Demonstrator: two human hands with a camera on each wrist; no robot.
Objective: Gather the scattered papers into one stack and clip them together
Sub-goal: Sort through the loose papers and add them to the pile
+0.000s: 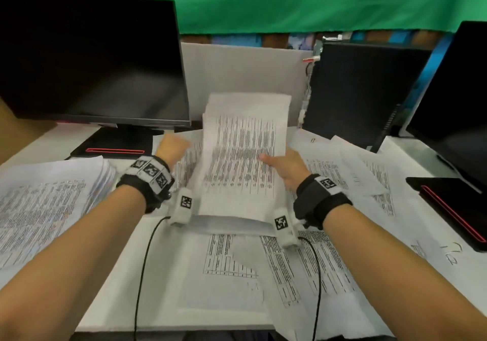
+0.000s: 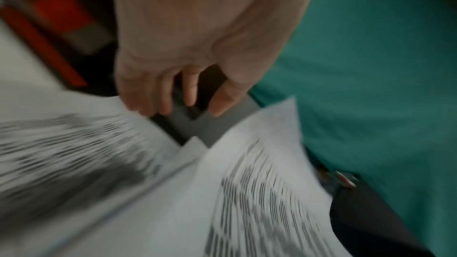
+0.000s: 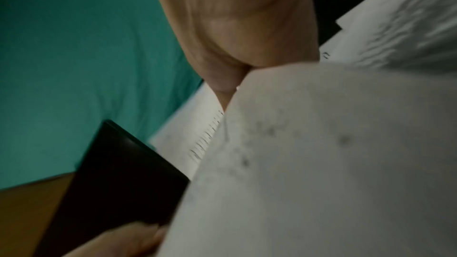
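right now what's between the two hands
The raised sheaf of printed papers stands between the left hand and the right hand, which holds its edge; the head view shows it.

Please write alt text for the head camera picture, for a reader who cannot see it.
A person's right hand holds a bundle of printed papers raised over a white desk, while the left hand reaches beside the bundle. More printed sheets lie scattered on the desk, between two dark monitors.
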